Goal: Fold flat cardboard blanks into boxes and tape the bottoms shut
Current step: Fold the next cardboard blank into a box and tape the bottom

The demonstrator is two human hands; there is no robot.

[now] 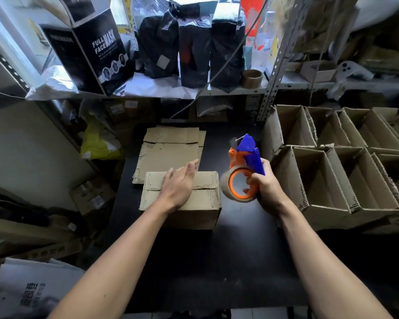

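Box (182, 201): one folded; left hand (179, 187) flat on top, right hand (266, 187) grips one tape dispenser (244, 166).

A tall black printed cardboard carton (90, 49) on the shelf reads "FULL FACE MASK" in white letters. The white plastic bag (30, 293) at lower left carries dark characters, too blurred to read.

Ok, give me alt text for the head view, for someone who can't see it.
The left hand presses flat on a folded cardboard box on a dark table while the right hand grips a blue-and-orange tape dispenser beside it. Flat blanks lie behind; open boxes stand right.
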